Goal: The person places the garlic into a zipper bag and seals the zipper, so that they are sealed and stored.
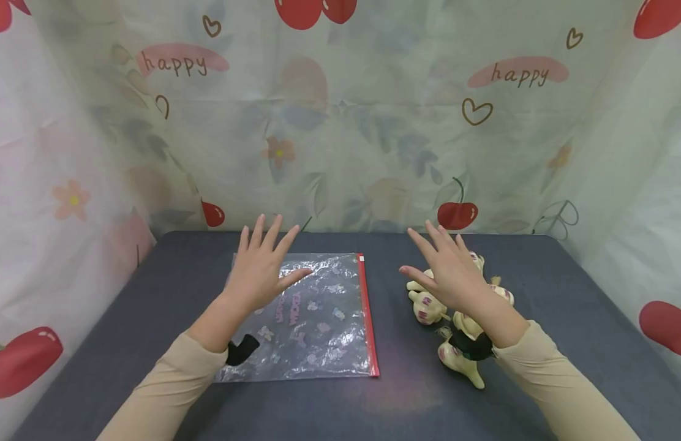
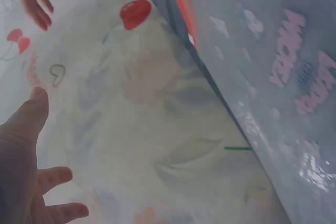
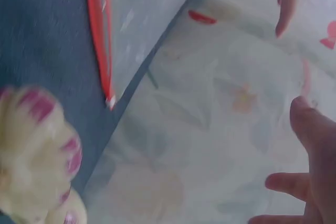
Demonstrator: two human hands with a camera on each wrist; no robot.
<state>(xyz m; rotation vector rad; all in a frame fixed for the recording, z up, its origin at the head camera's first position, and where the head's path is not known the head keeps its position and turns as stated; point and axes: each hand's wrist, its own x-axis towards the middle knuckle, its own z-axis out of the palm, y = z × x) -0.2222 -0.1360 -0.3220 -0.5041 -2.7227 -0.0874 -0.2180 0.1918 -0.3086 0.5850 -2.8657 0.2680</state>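
My left hand (image 1: 258, 269) is held over a clear plastic zip bag (image 1: 318, 331), fingers spread and touching nothing. The bag lies flat, with a red zip edge (image 1: 368, 324) on its right side and small printed figures and pink lettering. Over on the right, my right hand (image 1: 451, 269) hovers with spread fingers above several garlic bulbs (image 1: 427, 307), covering some of them in the head view. The bulbs are cream with purple patches; one bulb (image 1: 460, 362) lies nearest the front. In the right wrist view, a garlic bulb (image 3: 37, 150) shows large at the left.
Everything lies on a dark grey table (image 1: 395, 343). A patterned cloth (image 1: 362, 153) with cherries, hearts and "happy" lettering hangs behind the table and along both sides. A black strap (image 1: 242, 350) is at the left wrist, another (image 1: 470, 344) at the right.
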